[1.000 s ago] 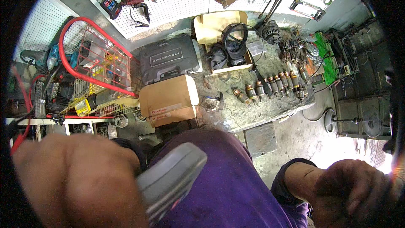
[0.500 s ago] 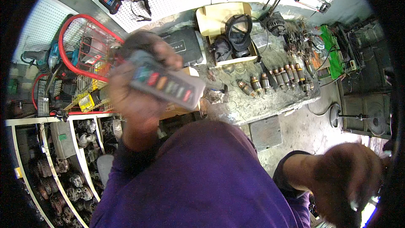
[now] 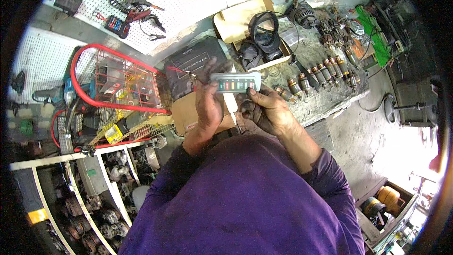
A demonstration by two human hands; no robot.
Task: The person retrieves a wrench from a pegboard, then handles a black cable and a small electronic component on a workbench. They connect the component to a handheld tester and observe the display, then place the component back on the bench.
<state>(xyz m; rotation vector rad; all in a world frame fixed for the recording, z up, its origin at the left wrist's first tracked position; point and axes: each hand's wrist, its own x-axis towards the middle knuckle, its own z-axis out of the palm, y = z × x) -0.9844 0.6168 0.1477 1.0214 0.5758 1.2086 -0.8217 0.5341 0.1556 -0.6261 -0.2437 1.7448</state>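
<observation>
A small grey handheld tester (image 3: pixel 235 83) with a row of coloured indicator blocks is held level before my chest, its panel facing me. My left hand (image 3: pixel 209 106) grips its left end, thumb at the edge and fingers behind. Beside those fingers a thin red lead with a metal clip (image 3: pixel 188 73) sticks out; whether it joins the tester I cannot tell. My right hand (image 3: pixel 269 111) pinches the right end, thumb on the lower corner and the other fingers curled underneath. Behind the tester lie a dark case (image 3: pixel 193 61) and a cardboard box (image 3: pixel 184 113).
The workbench (image 3: pixel 321 108) carries several motor armatures (image 3: pixel 325 73) and an open yellow box (image 3: pixel 231 23) with a black cap (image 3: pixel 264 30). At left stands a red wire basket (image 3: pixel 127 78), above a white-edged shelf (image 3: pixel 115 186) of parts. Tools hang on the pegboard (image 3: pixel 184 0).
My right hand has come from the far lower right onto the tester's right end. The left hand has moved right with the tester, which has turned from tilted to level.
</observation>
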